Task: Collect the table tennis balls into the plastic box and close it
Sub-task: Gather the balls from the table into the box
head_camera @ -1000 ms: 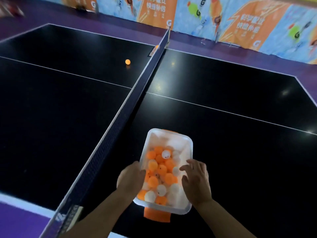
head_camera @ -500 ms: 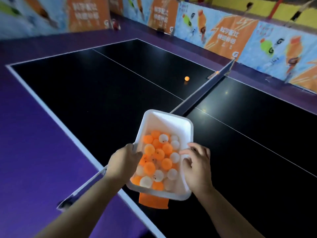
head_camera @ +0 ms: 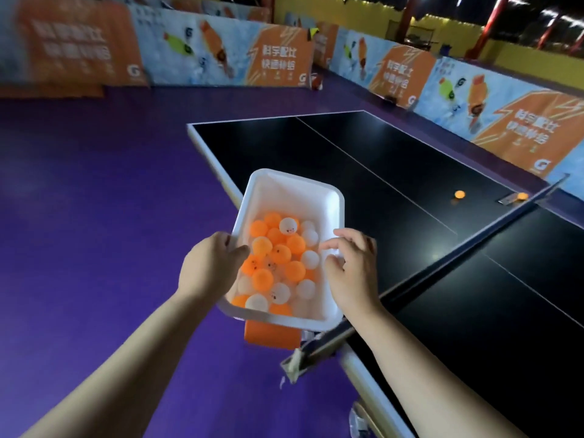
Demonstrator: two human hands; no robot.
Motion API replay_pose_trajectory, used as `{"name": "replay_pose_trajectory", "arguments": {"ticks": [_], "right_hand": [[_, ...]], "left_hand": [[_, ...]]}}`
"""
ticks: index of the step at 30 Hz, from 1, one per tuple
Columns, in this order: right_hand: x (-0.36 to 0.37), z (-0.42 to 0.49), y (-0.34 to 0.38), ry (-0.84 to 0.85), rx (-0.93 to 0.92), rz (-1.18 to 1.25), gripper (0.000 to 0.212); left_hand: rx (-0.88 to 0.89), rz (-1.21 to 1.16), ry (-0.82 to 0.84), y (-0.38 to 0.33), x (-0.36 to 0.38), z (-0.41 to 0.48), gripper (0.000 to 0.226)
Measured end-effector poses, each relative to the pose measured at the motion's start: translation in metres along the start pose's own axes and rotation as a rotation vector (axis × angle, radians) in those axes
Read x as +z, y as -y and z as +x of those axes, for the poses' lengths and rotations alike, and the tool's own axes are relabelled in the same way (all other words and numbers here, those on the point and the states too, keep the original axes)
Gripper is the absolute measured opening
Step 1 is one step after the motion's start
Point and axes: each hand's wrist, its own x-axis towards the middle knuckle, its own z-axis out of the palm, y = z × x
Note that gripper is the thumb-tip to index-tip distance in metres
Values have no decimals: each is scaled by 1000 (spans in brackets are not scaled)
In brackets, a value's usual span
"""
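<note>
My left hand grips the left rim of the plastic box, thumb hooked over the edge; its other fingers are hidden under the wall. My right hand holds the right rim, fingers curled over the edge. The box is off the tabletop, held in the air above the table's side edge. It is open. The table tennis balls inside it, orange and white, are heaped toward my end, and the far end is bare. An orange piece hangs below the near wall at 6 o'clock. It is probably the lid, but I cannot confirm that.

The net clamp sits just below the box at 5 o'clock. The net runs away toward 2 o'clock.

Hazards:
- Spill. The box has no cover, so more tilt or a knock against the clamp would send balls onto the purple floor at 9 o'clock.
- Rim flex. Both holds are on a thin edge and the load is uneven.
- One-handed reach. A loose orange ball lies on the tabletop at 2 o'clock, and a second ball lies by the far net post. Freeing a hand to take them leaves the loaded box on one grip, where it may twist.
- Roll-away. A clumsy touch would push either ball off the far edge.
</note>
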Motion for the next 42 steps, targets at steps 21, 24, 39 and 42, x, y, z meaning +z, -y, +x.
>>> {"name": "replay_pose_trajectory", "arguments": {"ticks": [21, 24, 39, 42], "right_hand": [[395, 93, 225, 415, 71, 220, 19], [449, 154, 233, 435, 38, 262, 18], [682, 404, 272, 612, 1, 242, 20], [729, 447, 280, 574, 29, 238, 20]], "left_hand": [[-389, 56, -180, 314, -180, 227, 35], [-414, 48, -218, 324, -188, 299, 33], [-533, -44, -292, 379, -216, 602, 30], [-499, -63, -248, 399, -221, 672, 24]]}}
